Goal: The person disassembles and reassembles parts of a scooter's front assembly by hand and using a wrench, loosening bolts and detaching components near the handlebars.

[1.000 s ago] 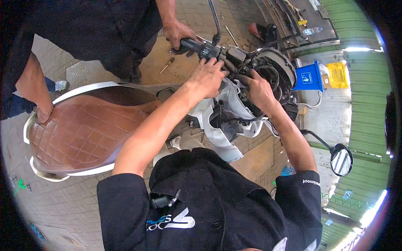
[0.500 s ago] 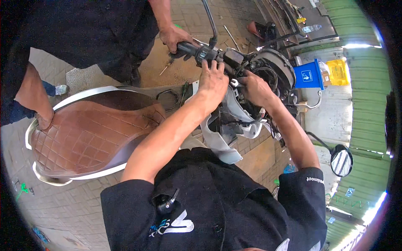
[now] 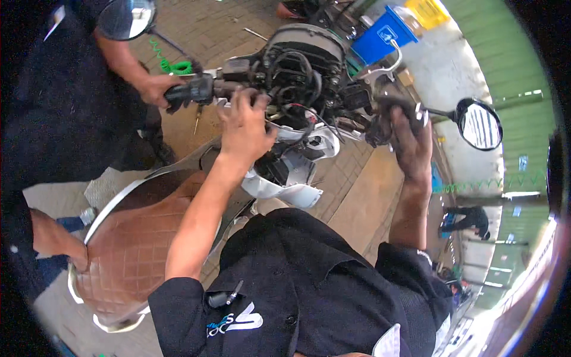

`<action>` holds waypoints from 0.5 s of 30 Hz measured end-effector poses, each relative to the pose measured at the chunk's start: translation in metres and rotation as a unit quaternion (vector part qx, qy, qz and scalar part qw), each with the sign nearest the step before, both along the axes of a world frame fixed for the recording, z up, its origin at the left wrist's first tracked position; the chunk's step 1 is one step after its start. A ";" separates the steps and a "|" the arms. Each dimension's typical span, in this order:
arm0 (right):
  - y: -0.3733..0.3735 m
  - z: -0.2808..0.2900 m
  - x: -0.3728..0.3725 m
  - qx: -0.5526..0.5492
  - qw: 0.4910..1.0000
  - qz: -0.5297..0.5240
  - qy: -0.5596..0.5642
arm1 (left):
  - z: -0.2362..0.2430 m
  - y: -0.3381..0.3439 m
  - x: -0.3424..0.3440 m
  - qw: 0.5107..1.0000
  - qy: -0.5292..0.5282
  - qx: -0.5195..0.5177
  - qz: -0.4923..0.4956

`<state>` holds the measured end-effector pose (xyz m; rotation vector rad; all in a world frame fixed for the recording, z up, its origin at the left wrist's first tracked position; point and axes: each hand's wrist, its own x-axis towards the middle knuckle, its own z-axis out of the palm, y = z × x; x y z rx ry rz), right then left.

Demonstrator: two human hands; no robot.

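A partly stripped scooter stands before me, its front end opened to show dark wiring (image 3: 297, 74). My left hand (image 3: 244, 128) is open, its fingers apart and touching the inner left part of the handlebar (image 3: 229, 89). Farther right, my right hand (image 3: 410, 140) is wrapped round the right handlebar grip (image 3: 395, 107), which is blurred. White body panels (image 3: 282, 189) hang loose below the wiring. Another person's hand (image 3: 156, 89) grasps the left handlebar grip (image 3: 187, 94); that person's other hand (image 3: 77, 259) rests on the brown quilted seat (image 3: 128, 256).
Round mirrors stick out on both sides, the left mirror (image 3: 128, 18) and the right mirror (image 3: 479, 124). A blue bin (image 3: 383, 37) and a yellow bin (image 3: 427, 13) stand beyond the front. A screwdriver (image 3: 197, 119) and a green coiled hose (image 3: 175, 65) are at the left.
My right hand has left the wiring in the middle and now grips the right handlebar end. The view has shifted, and the handlebar has turned. My left hand remains by the handlebar's left part.
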<state>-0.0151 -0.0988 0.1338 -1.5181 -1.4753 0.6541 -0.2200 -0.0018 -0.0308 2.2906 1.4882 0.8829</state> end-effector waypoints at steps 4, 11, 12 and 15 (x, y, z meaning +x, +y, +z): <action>-0.053 -0.041 0.033 -0.055 0.985 -0.117 -0.112 | 0.054 -0.012 0.036 0.972 -0.069 0.103 -0.198; -0.090 -0.095 0.054 -0.091 0.970 -0.166 -0.155 | 0.028 0.014 0.069 0.921 0.082 0.139 -0.355; -0.095 -0.097 0.056 -0.098 0.971 -0.170 -0.136 | 0.029 0.017 0.071 0.917 0.086 0.140 -0.363; -0.108 -0.112 0.069 -0.048 0.968 -0.196 -0.147 | 0.042 0.020 0.074 0.913 0.160 0.086 -0.365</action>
